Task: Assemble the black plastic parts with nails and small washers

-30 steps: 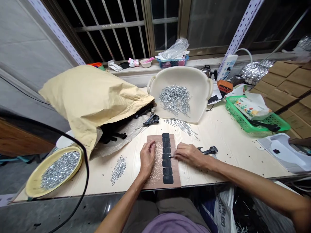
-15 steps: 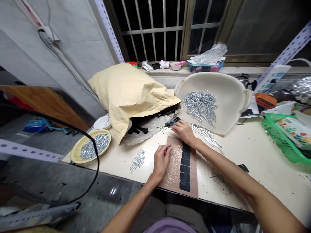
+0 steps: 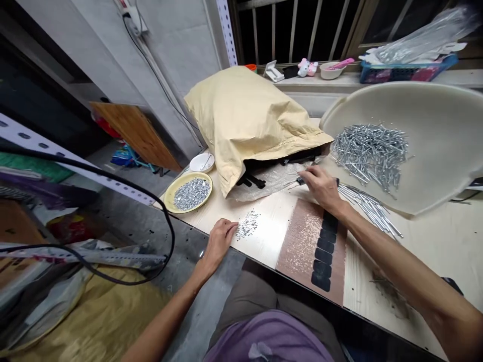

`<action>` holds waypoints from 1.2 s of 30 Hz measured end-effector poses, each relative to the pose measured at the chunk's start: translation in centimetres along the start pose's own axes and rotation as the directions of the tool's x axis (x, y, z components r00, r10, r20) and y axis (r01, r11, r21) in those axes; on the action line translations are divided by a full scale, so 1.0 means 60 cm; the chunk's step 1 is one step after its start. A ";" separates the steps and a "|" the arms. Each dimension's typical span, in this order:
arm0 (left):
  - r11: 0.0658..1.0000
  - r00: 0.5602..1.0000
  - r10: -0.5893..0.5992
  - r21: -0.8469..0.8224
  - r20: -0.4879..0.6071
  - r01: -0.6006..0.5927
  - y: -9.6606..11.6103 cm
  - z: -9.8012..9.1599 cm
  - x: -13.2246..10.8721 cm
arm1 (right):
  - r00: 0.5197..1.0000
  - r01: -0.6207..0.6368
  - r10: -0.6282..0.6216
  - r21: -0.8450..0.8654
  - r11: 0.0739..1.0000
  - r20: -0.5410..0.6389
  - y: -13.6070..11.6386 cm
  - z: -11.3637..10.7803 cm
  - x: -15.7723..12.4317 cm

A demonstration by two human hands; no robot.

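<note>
My left hand (image 3: 218, 240) is at the table's front edge, thumb and fingers pinched together. Its fingertips touch the near side of a small pile of tiny shiny metal pieces (image 3: 249, 224); whether any are between them is too small to make out. Close to the mouth of the yellow sack (image 3: 260, 125), my right hand (image 3: 321, 187) is closed on a small black plastic piece (image 3: 301, 180), with thin metal pins sticking out to its left. Below that hand lies a brown board (image 3: 296, 251) bearing a column of black rounded squares (image 3: 322, 266).
A large cream basin (image 3: 433, 186) holds many nails (image 3: 372, 151). Long metal pins (image 3: 372, 208) lie beside it. At the left stand a yellow plate (image 3: 171, 201) of metal pieces and a white bowl (image 3: 202, 162). A black cable (image 3: 171, 236) loops at left.
My left hand has moved left from the brown board to the small metal pile. My right hand stays by the sack's mouth at the black piece. The view has swung left.
</note>
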State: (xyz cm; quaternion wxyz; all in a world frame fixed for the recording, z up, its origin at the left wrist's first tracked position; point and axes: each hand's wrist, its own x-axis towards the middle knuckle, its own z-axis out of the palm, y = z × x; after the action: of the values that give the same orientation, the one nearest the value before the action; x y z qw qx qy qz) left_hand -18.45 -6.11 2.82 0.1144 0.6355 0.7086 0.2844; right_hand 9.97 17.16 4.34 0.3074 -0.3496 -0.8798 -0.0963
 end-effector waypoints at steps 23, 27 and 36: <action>0.687 0.918 -0.364 -0.621 0.157 0.378 0.070 0.007 -0.020 | 0.973 -0.126 0.035 0.396 0.910 0.228 -0.238 -0.128 -0.113; 0.058 0.829 -0.331 -0.867 0.452 0.495 0.117 0.014 0.005 | 0.977 -0.132 0.059 0.366 0.921 0.204 -0.250 -0.136 -0.103; -0.117 0.825 -0.315 -0.882 0.470 0.457 0.170 0.033 0.020 | 0.970 -0.156 0.110 0.213 0.964 0.215 -0.240 -0.156 -0.106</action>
State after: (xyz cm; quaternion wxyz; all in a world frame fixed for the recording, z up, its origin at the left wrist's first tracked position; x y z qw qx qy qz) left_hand -9.11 -4.14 7.05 0.6326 0.1507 0.4530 0.6098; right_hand 8.30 -0.55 8.55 0.2609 -0.3784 -0.8859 0.0624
